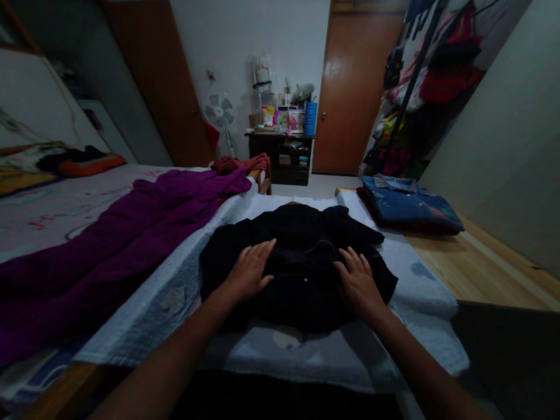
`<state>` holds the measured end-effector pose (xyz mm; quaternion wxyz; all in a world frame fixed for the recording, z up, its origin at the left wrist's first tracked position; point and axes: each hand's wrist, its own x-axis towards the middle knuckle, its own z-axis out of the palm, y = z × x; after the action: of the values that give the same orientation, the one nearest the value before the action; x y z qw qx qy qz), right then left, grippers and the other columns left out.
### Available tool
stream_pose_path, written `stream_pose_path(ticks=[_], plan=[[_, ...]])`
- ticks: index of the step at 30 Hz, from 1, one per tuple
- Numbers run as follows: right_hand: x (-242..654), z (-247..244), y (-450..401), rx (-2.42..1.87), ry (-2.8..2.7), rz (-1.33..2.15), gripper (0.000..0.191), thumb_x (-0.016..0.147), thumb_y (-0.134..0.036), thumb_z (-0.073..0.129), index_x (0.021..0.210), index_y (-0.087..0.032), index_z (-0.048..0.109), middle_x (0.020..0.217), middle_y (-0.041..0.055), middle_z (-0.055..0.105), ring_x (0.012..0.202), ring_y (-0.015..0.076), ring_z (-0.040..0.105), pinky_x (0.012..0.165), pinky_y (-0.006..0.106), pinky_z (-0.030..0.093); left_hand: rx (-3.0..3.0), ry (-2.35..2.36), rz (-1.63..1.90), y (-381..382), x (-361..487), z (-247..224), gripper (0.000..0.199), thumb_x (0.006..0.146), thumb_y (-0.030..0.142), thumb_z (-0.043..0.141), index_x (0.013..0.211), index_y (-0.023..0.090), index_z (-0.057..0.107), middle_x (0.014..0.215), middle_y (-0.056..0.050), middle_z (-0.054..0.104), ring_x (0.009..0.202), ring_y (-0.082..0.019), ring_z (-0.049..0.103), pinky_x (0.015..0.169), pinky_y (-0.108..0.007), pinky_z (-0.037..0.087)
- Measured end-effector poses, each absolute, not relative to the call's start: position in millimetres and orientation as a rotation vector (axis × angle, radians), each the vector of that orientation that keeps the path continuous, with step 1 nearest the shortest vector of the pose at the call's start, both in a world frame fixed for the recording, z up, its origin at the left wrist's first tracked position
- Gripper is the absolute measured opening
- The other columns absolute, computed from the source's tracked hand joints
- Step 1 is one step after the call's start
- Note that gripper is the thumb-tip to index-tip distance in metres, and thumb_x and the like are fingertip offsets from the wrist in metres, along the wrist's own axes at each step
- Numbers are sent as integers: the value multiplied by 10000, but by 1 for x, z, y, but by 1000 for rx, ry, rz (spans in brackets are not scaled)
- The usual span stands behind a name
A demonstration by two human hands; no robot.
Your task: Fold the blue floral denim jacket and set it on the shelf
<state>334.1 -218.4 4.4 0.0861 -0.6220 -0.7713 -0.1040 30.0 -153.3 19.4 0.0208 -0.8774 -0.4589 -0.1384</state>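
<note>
A black garment (301,291) lies spread and somewhat rumpled in front of me on a pale blue-grey patterned cloth (289,347). My left hand (251,271) rests on its left part, palm down, with fingers stretched out and thumb apart. On the right part lies my right hand (356,277), also flat with spread fingers. A small light spot, perhaps a button, shows on the dark fabric between the hands. The garment's exact kind is hard to make out in the dim light.
Left is a bed (109,192) with a purple blanket (175,204). A folded blue denim garment (406,201) sits on dark red cloth at the right, beside a wooden board (472,262). Farther back stand a fan (220,112), a dark cabinet (277,160) and a brown door (350,93).
</note>
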Motion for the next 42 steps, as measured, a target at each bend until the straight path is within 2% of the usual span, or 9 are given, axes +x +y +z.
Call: stream_pose_path(ticks=[2, 5, 10, 16, 19, 25, 32, 37, 42], plan=[[335, -1, -212, -1875, -2358, -274, 571, 799, -149, 550, 1366, -123, 487, 1384, 186, 516, 1312, 323, 427, 1059, 464, 312, -2776, -1460, -285, -148, 30, 14, 785, 811, 220, 604, 1496, 144, 228, 1281, -151, 608, 1169, -254, 569, 1022, -418, 389], [338, -6, -206, -1939, -2530, -22, 505, 837, -115, 468, 1340, -105, 511, 1148, 169, 666, 1085, 269, 610, 923, 381, 414, -2877, -1464, -43, -142, 29, 8, 592, 818, 117, 514, 1400, 176, 426, 1050, -98, 722, 975, -220, 671, 940, -382, 434], [338, 7, -195, -1881, -2643, 430, 448, 803, -83, 492, 1227, -165, 610, 1076, 127, 708, 970, 224, 672, 792, 297, 459, -3008, -1501, 239, -136, 33, 12, 432, 786, 151, 536, 1199, 235, 631, 1093, -86, 729, 995, -244, 687, 887, -367, 483], [336, 62, -144, -1720, -2736, 1010, 341, 794, -444, 643, 1020, -198, 707, 957, 77, 723, 799, 224, 676, 651, 294, 475, -3322, -1408, 229, -86, 46, 51, 267, 809, 241, 555, 1022, 221, 715, 1023, -41, 737, 892, -195, 684, 785, -273, 500], [331, 84, -100, -1648, -2641, 708, 348, 922, -420, 470, 1068, -188, 683, 1023, 97, 702, 870, 212, 654, 758, 311, 474, -3046, -1565, -294, -43, 56, 61, 333, 878, 285, 494, 1154, 198, 659, 1158, -70, 681, 1051, -204, 624, 910, -288, 459], [347, 57, -21, -2193, -2148, -271, 690, 856, -419, 592, 1463, -189, 358, 1496, 205, 354, 1355, 409, 317, 1048, 554, 270, -2756, -1651, -21, 19, 71, 27, 446, 896, 430, 499, 1280, 219, 579, 1404, -124, 492, 1296, -298, 444, 1058, -429, 356], [406, 49, -1, -2361, -2239, 29, 420, 917, -209, 385, 1271, -256, 605, 1188, 147, 589, 1001, 261, 629, 799, 339, 469, -2774, -1887, 418, 40, 56, -14, 544, 825, 556, 553, 1264, 239, 600, 1314, -157, 583, 1124, -335, 600, 903, -445, 470], [403, 56, 3, -2490, -2188, -74, 352, 914, -246, 425, 1148, -182, 680, 1164, 193, 623, 1057, 315, 620, 833, 395, 476, -2768, -1949, 325, 65, 51, 0, 416, 818, 535, 564, 1045, 217, 708, 1107, -99, 706, 1003, -260, 658, 825, -316, 492], [377, 60, 36, -2583, -2411, 328, 352, 815, -305, 641, 1123, -144, 698, 1145, 220, 661, 1105, 384, 604, 885, 482, 459, -2518, -2084, 20, 90, 51, 1, 451, 932, 395, 385, 1292, 177, 546, 1384, -151, 542, 1276, -283, 495, 1007, -400, 397]])
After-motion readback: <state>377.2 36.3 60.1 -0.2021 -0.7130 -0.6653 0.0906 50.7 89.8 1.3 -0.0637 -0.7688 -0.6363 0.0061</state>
